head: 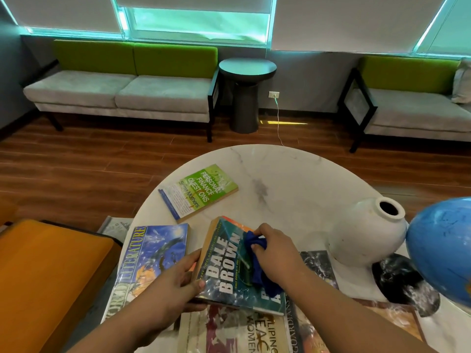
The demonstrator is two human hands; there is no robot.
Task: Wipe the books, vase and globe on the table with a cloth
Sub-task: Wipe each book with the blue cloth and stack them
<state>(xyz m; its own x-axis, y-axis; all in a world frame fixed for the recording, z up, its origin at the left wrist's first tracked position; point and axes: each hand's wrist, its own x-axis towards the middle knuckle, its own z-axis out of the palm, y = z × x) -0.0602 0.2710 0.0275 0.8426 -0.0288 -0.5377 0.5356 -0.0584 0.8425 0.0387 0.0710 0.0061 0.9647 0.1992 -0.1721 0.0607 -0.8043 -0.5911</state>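
Observation:
My left hand [175, 278] grips the left edge of a thick Dale Brown paperback [224, 266], thumb on the cover. My right hand [274, 253] holds a blue cloth [257, 261] bunched against that cover. A World Literature book [153, 258] lies to the left, a green personal finance book [201, 192] farther back. More books [244, 332] lie under and in front of the paperback. A white vase [367, 235] stands on the right of the round marble table [293, 179]. The blue globe [443, 248] is at the right edge, partly cut off.
An orange seat [51, 276] sits close at the left of the table. Beyond the table is wooden floor, two grey and green sofas [122, 90] and a dark round side table [246, 93] with a cable running from a wall socket.

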